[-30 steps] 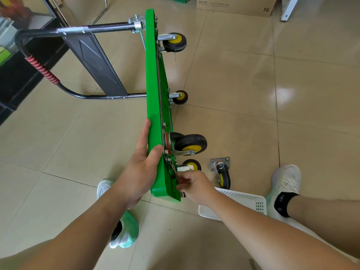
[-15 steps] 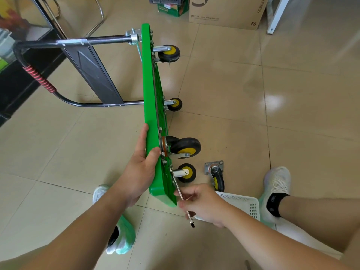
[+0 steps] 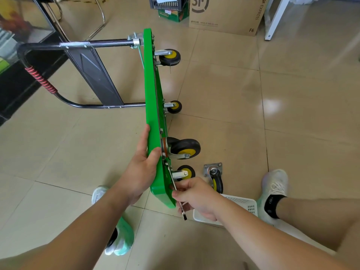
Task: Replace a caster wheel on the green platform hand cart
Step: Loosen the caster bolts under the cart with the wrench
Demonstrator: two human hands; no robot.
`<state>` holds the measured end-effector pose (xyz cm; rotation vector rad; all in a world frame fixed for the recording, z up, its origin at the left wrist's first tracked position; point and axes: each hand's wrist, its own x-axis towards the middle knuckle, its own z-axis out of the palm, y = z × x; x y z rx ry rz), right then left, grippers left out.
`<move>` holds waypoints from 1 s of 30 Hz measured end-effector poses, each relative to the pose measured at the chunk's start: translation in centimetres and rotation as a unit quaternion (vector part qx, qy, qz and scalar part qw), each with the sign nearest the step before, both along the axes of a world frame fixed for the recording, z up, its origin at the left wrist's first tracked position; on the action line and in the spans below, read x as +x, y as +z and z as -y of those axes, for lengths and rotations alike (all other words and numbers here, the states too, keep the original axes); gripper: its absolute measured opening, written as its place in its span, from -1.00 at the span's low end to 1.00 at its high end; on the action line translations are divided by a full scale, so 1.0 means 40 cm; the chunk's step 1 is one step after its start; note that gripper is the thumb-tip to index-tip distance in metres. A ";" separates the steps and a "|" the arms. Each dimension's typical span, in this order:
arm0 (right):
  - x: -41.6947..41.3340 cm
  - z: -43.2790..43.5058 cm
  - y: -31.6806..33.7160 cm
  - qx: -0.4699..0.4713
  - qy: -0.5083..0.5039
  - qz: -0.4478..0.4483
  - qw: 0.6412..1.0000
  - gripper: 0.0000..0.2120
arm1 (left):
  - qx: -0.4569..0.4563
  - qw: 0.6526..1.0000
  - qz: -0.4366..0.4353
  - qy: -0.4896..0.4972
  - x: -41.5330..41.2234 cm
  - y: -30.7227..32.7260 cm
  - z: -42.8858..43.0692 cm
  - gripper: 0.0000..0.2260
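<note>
I see the green plastic platform hand cart point(image 3: 153, 106) stood on its long edge on the floor, underside facing right. My left hand point(image 3: 140, 168) wraps its near end, thumb on the underside face, fingers on the deck face. The right hand's point(image 3: 196, 195) grip pinches a slim metal wrench point(image 3: 180, 203), whose far end reaches up to the bolts beside the nearest small black-and-yellow caster point(image 3: 185, 172).

4 wheels sit on the underside, 1 of them a larger black caster with a yellow hub point(image 3: 185, 149). A loose caster with a grey square mounting plate point(image 3: 215, 177) lies on the floor just beside the cart. I judge the swap is largely made and the bolts are being worked, though I cannot tell whether they are being tightened or loosened.

The floor is glossy beige tile point(image 3: 224, 90). A white perforated plastic basket point(image 3: 245, 203) sits by my right arm, and a brown cardboard box point(image 3: 226, 14) stands at the far side.
</note>
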<state>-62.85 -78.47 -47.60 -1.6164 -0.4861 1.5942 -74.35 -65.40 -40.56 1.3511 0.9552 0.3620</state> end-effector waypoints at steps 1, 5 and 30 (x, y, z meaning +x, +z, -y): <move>0.001 -0.002 -0.005 0.001 0.000 -0.001 1.000 -0.82 | -0.001 1.000 0.001 0.000 0.000 0.000 0.000 -0.45; -0.006 -0.002 -0.033 0.021 -0.002 -0.008 1.000 -0.77 | -0.005 1.000 0.002 -0.002 -0.002 0.001 -0.002 -0.44; 0.041 0.029 -0.110 0.037 -0.022 0.100 0.994 -0.58 | -0.008 1.000 0.012 -0.003 0.003 0.004 0.000 -0.44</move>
